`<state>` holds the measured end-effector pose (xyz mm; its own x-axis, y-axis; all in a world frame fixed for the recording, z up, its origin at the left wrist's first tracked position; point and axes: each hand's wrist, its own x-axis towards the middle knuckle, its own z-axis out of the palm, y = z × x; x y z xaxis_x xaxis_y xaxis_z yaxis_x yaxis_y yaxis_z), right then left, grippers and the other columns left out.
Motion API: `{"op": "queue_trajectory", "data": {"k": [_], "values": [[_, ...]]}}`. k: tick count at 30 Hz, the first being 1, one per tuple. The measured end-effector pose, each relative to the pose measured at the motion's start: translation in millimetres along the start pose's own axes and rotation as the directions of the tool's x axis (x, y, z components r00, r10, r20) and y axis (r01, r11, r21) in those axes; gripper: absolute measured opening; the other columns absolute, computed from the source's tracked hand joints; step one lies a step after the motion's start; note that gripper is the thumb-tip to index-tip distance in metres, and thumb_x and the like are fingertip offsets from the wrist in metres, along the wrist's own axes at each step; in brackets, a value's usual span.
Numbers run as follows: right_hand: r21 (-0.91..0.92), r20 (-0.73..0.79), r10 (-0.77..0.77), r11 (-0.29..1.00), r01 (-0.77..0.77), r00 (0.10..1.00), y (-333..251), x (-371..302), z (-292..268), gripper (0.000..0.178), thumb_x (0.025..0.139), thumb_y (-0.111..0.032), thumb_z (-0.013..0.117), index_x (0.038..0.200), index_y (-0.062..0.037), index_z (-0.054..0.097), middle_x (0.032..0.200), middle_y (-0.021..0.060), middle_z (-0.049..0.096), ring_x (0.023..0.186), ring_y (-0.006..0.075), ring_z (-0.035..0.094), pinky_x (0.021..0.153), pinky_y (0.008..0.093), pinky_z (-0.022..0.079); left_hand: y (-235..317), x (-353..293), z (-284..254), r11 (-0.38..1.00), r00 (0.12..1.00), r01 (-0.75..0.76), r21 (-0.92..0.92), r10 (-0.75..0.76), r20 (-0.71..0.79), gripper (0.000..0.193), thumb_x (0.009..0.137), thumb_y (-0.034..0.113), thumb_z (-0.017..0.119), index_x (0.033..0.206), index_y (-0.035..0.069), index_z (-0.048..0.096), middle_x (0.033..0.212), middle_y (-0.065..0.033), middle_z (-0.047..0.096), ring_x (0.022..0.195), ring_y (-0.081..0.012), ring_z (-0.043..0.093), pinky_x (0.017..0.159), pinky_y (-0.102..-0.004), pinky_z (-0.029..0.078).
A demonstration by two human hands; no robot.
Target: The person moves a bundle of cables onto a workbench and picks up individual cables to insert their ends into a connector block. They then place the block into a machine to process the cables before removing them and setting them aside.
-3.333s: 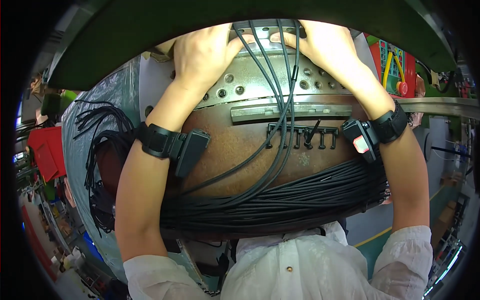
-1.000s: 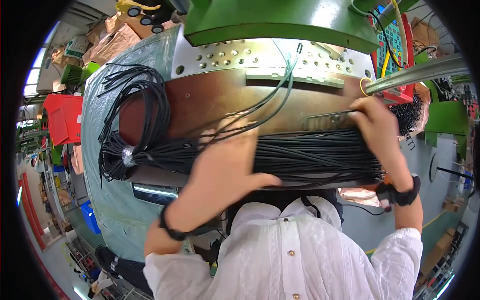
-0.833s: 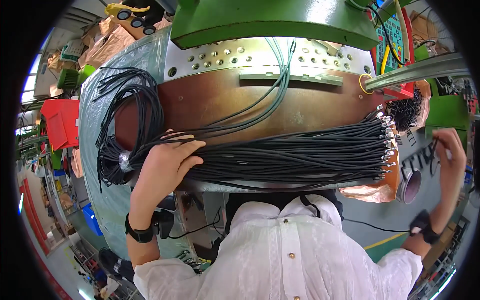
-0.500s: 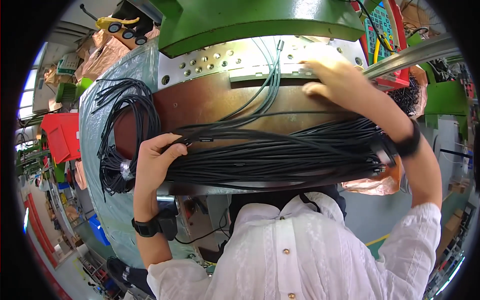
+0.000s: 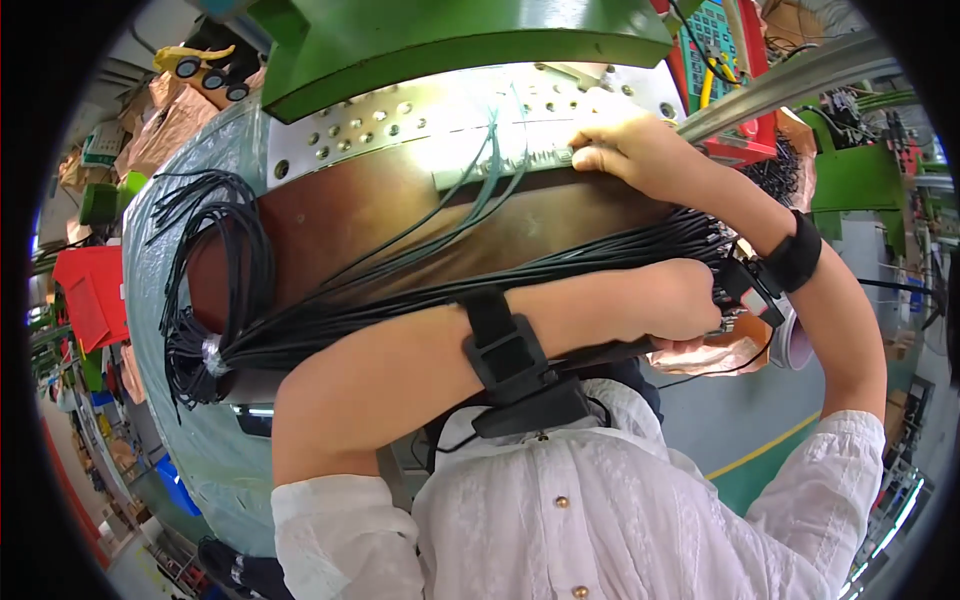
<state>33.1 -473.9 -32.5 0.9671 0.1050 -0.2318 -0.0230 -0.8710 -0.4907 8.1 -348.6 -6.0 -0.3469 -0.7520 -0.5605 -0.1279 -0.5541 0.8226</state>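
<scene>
A thick bundle of black cables [image 5: 400, 300] lies across the brown work surface, bound with clear tape [image 5: 212, 355] at its left. Several strands [image 5: 440, 235] curve up from it to a bright metal fixture strip [image 5: 470, 175] on the machine bed. My left hand [image 5: 690, 298] has crossed to the bundle's right end. Its fingers curl down beside the cable ends [image 5: 735, 318], and what they grip is hidden. At the right part of the fixture strip, my right hand [image 5: 625, 150] is closed in a pinch; glare obscures whatever lies between the fingertips.
A green machine head [image 5: 470, 60] overhangs the perforated metal plate [image 5: 345, 135]. Looped black cables [image 5: 240, 240] lie at the left, over plastic sheeting [image 5: 150, 300]. A metal bar [image 5: 780, 85] and a red-framed keypad [image 5: 715, 45] stand at the right. Crumpled brown paper [image 5: 715, 358] hangs below the bundle's right end.
My left hand has left the cables at the left and reached across to the bundle's right end. My right hand has closed its fingers at the strip. The strands at the strip have spread.
</scene>
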Motion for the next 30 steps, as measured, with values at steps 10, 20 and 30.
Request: {"op": "queue_trajectory", "data": {"k": [10,20,30], "values": [[0.200,-0.143,-0.358,0.903,0.381,0.923,-9,-52,13,0.023,0.073,-0.003,0.065,0.095,-0.0025,0.061,0.092,0.0094,0.057,0.083,0.0269,0.055,0.074,0.0352,0.044,-71,-73,72,0.453,0.839,-0.498,-0.739,0.037,-0.543,0.028,0.097,0.024,0.040,0.106,0.001,0.052,0.058,0.0027,0.041,0.048,-0.0040,0.033,0.045,-0.0196,0.027],[-0.367,-0.520,-0.525,0.850,0.379,0.674,-59,-66,43,0.027,0.064,0.004,0.064,0.090,-0.0016,0.060,0.085,0.0095,0.057,0.076,0.0263,0.055,0.065,0.0329,0.046,-83,-95,70,0.316,0.828,-0.508,-0.801,-0.077,-0.555,0.030,0.098,0.019,0.037,0.113,-0.003,0.050,0.059,-0.0015,0.045,0.050,-0.0093,0.041,0.050,-0.0225,0.038],[0.070,-0.455,-0.359,0.898,0.434,0.815,-81,-46,64,0.023,0.062,0.002,0.062,0.085,-0.0022,0.059,0.082,0.0084,0.056,0.074,0.0248,0.054,0.061,0.0319,0.046,-95,-106,72,0.279,0.484,-0.820,-0.500,-0.130,-0.865,0.031,0.100,0.028,0.032,0.111,0.004,0.047,0.053,-0.0011,0.037,0.044,-0.0086,0.032,0.043,-0.0226,0.029]]}}
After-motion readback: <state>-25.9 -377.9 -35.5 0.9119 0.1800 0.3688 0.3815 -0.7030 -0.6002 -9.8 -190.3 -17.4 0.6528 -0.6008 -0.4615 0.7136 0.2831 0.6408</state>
